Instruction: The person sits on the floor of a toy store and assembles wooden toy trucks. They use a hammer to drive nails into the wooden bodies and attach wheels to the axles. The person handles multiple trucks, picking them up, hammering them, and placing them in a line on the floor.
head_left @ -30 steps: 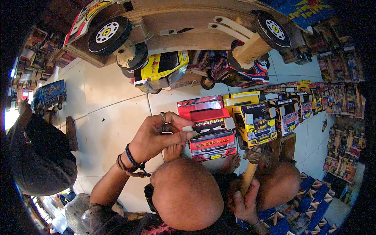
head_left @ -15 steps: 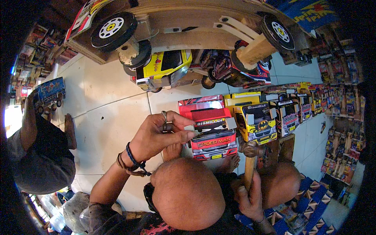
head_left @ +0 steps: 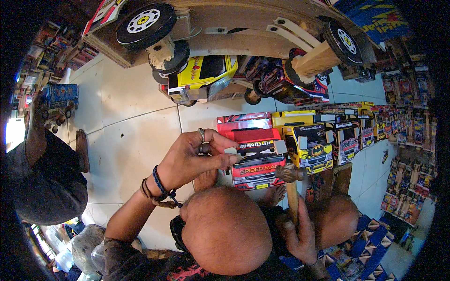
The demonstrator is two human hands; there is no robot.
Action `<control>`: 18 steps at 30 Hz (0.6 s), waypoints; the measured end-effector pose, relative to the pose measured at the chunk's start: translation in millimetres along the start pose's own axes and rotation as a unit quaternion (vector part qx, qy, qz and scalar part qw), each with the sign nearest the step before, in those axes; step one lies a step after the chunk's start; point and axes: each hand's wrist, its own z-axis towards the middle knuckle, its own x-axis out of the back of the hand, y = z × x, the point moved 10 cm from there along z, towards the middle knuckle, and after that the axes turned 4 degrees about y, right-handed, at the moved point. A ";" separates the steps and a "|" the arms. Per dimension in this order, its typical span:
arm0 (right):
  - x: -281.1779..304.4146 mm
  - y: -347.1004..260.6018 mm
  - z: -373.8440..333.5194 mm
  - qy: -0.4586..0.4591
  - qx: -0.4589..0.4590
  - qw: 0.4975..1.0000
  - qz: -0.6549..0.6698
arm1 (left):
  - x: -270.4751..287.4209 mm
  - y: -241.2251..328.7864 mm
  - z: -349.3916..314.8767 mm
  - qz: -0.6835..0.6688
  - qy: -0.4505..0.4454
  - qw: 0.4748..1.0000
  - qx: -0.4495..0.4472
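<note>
My left hand point(head_left: 192, 154) pinches a small pale wooden block point(head_left: 230, 150) between thumb and fingertips, against the left front edge of a red toy truck point(head_left: 258, 164). A matching pale block point(head_left: 280, 146) sits on that truck's right front corner. In my right hand point(head_left: 300, 234) is a hammer point(head_left: 291, 187), gripped by its wooden handle, its head raised in front of the red truck's lower right side. Beside the red truck stands a yellow and black toy truck point(head_left: 307, 152), with a pale block at each front corner.
More toy trucks point(head_left: 347, 140) line up to the right. A large wooden toy vehicle point(head_left: 234, 42) with black wheels hangs across the top, a yellow one point(head_left: 206, 75) beneath it. At left, another person point(head_left: 47, 173) sits by a blue toy truck point(head_left: 61, 96). My knee point(head_left: 225, 229) is close below.
The hammer has moved up and left, toward the front of the red truck. My left hand stays at the truck's left edge with the block. The view has shifted slightly.
</note>
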 end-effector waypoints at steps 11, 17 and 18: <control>17.3 -50.7 13.0 0.058 0.146 0.979 -0.128 | -0.8 -2.3 0.8 0.017 0.009 1.000 0.011; 5.3 -62.2 18.5 0.025 0.140 0.979 -0.145 | 0.3 1.9 1.7 0.064 0.004 0.998 0.008; 5.3 -63.6 19.0 0.030 0.146 0.977 -0.153 | 0.0 1.6 1.9 0.036 0.006 0.999 0.011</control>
